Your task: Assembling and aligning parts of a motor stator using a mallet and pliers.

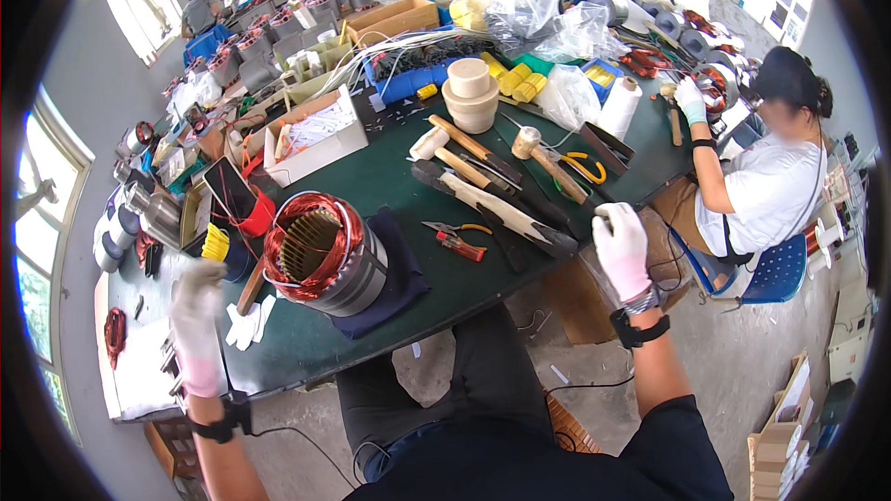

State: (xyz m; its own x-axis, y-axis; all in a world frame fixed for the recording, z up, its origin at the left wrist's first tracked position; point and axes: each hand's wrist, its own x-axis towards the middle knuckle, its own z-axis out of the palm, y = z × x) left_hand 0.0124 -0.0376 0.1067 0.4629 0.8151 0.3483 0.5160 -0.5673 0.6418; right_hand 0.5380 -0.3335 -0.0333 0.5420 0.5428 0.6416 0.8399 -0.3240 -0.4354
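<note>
My left hand (197, 320), in a white glove, is smeared by motion over the table's left part, beside a dark blue cup and yellow strips (215, 243); its fingers are unclear. To its right stands a motor stator (362, 274) with red copper windings (278, 260), partly on a dark cloth (404, 269). My gloved right hand (620, 246) hovers by the front edge on the right, fingers loosely bent, nothing visible in them. Closest to it lie a long dark-and-pale bar (497, 209) and a wooden mallet (526, 142). Pliers (461, 226) and a red-handled tool (460, 245) lie mid-table.
White slips (249, 325) lie left of the stator. Behind it stand a phone (229, 187), a red container (258, 213) and a white box (320, 134). Stacked cream pots (471, 97) and a thread cone (620, 107) stand farther back. A co-worker (766, 130) sits at right.
</note>
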